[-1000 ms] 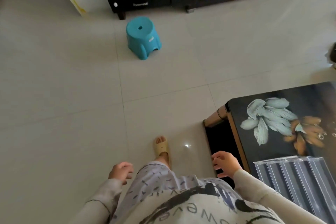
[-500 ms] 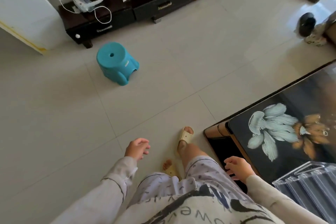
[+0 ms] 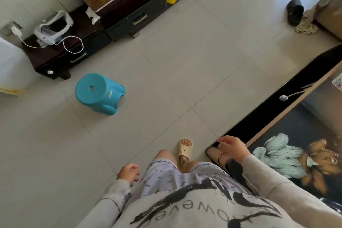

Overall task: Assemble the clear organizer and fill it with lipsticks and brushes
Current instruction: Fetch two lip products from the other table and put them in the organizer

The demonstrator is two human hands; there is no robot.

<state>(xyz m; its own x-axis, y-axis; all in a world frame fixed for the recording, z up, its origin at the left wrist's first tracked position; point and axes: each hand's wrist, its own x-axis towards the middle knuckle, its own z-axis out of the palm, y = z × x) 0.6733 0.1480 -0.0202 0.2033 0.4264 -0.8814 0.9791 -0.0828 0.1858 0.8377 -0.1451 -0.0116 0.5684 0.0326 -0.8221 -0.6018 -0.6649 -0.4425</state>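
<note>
I stand on a tiled floor beside a black glass table (image 3: 296, 131) with a painted flower, at the right. My right hand (image 3: 232, 147) hangs over the table's near corner, fingers loosely apart, holding nothing. My left hand (image 3: 128, 172) hangs by my left thigh, fingers curled but apart, also empty. The clear organizer is out of view now. A small clear object (image 3: 337, 81) shows at the right edge on the table. No lipsticks or brushes are visible.
A teal plastic stool (image 3: 98, 93) stands on the floor ahead left. A dark low cabinet (image 3: 88, 50) with a charger cable, bags and boxes runs along the far wall. Black slippers (image 3: 294, 13) lie at the far right by a sofa.
The view has swung up and to the right, so the clear organizer has left the frame. My feet have stepped forward. Both hands stay empty.
</note>
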